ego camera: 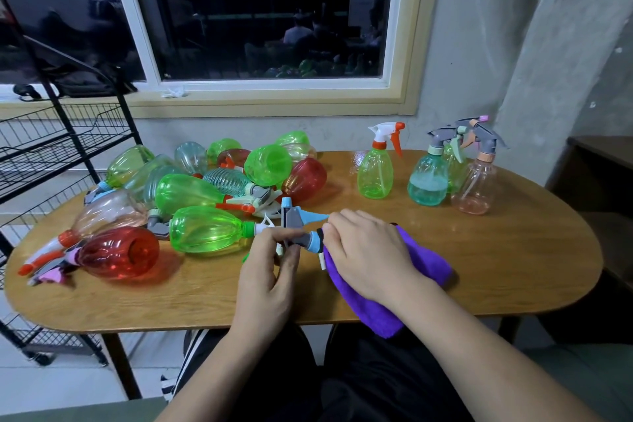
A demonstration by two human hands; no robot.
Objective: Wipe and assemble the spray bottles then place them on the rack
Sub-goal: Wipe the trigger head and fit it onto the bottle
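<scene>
1. Purple cloth (376, 305) lies half-hidden under the right hand (370, 250), fingers curled together over it, tips meeting the collar of the spray head (294, 221).
2. The left hand (270, 271) pinches that head between thumb and fingers, above the tabletop's (479, 250) near edge.

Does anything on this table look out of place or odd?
Nothing looks spilled or broken. The teal bottle standing at the right holds liquid; the pink bottle beside it looks empty. The bottles at the left lie in a loose pile.
</scene>
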